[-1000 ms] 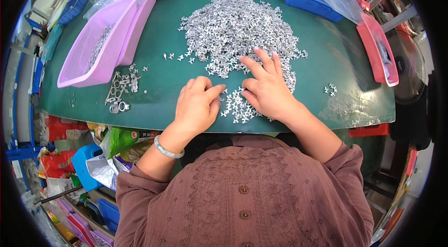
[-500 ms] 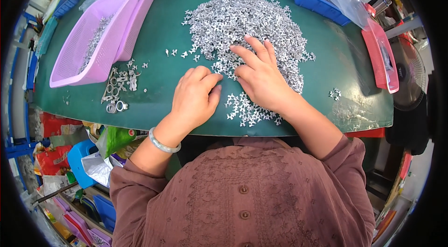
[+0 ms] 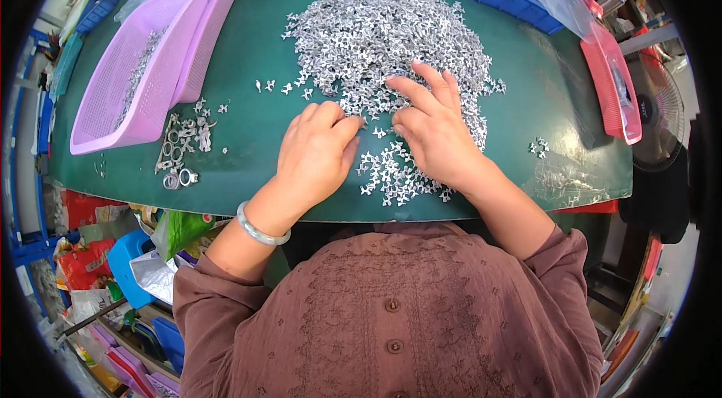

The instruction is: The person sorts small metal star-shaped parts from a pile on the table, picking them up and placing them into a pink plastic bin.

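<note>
One green table [image 3: 248, 135], glossy, worn pale at its right front corner; a black fan [image 3: 658, 108] beyond its right edge, and a blue container [image 3: 128, 263] among packets below its left side.

Metal pieces [image 3: 391, 30]: very many, small, silver-grey, of branching, lobed shape. Location: one broad mound at the table's centre, one smaller patch [image 3: 398, 176] nearer the person, a few strays to either side.

Two bare hands. Left hand [image 3: 314, 150]: at the mound's near left edge, fingers curled, thumb and forefinger slightly parted; whether a piece is held cannot be told. Right hand [image 3: 436, 131]: outer fingers fanned over the mound, thumb and forefinger close together beside loose pieces; any hold likewise cannot be told.

Two lilac baskets [image 3: 143, 133], overlapping, at left; small grey parts inside the front one. Beside them, a group of rings [image 3: 180, 178] and odd parts. One blue tray [image 3: 519, 13], upper right, grey parts within, clear plastic partly over it. One pink basket [image 3: 599, 93], far right, contents unclear.
</note>
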A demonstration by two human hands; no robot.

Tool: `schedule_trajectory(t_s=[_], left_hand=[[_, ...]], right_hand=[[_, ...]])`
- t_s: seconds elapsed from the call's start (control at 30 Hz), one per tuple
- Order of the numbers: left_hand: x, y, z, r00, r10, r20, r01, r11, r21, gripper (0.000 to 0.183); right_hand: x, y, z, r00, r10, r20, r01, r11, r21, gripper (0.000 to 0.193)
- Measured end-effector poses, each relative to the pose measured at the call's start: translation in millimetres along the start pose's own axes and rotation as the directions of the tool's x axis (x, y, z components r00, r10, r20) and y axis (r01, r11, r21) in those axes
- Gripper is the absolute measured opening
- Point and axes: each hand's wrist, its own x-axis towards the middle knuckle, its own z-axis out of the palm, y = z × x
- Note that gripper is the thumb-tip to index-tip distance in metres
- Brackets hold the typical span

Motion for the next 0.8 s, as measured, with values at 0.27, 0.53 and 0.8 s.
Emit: schedule_trajectory(t_s=[0.27, 0.53, 0.8], left_hand=[[2.8, 0.5, 3.5, 1.0, -0.002, -0.023, 0.001, 1.0, -0.019, 0.019], [5.8, -3.1, 9.5, 0.998, -0.006, -0.059, 0.006, 1.0, 0.007, 0.012], [6.8, -1.9, 10.4, 0.996, -0.036, -0.076, 0.036, 0.999, 0.0, 0.012]], right_hand=[[-4.1, 2.3, 0.6, 1.0, -0.015, 0.01, 0.016, 0.996, -0.09, 0.003], [-9.2, 5.7, -10.4, 0.999, 0.029, -0.023, -0.031, 0.996, -0.085, 0.005], [-18.6, 0.4, -19.2, 0.998, -0.032, 0.05, 0.036, 0.996, -0.087, 0.004]])
